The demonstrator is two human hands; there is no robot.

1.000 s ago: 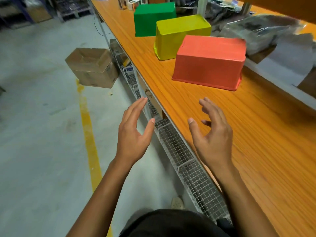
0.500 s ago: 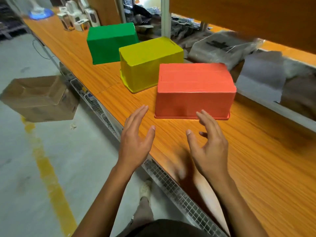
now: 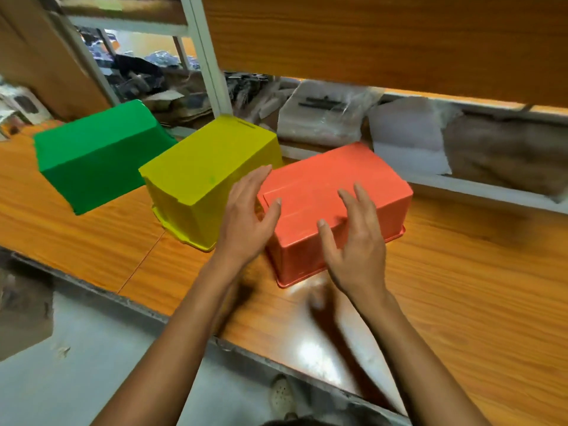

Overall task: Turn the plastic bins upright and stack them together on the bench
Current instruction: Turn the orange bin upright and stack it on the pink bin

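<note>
Three plastic bins lie upside down in a row on the wooden bench (image 3: 461, 302): a green bin (image 3: 92, 161) at the left, a yellow bin (image 3: 203, 176) in the middle, an orange bin (image 3: 335, 192) at the right. My left hand (image 3: 246, 222) is open at the orange bin's near-left corner, between it and the yellow bin. My right hand (image 3: 356, 241) is open over the orange bin's near end, fingers spread. Neither hand clearly grips the bin.
A wooden shelf board (image 3: 368, 41) overhangs the bench's back. Behind the bins lie plastic-wrapped packages (image 3: 325, 115) and a white metal post (image 3: 209, 72). A cardboard box (image 3: 24, 315) stands on the floor at the left. My shoe (image 3: 281, 395) shows below the bench edge.
The view has swung toward the bench and closer to the bins. Both hands have moved forward from the bench edge to the orange bin's near end.
</note>
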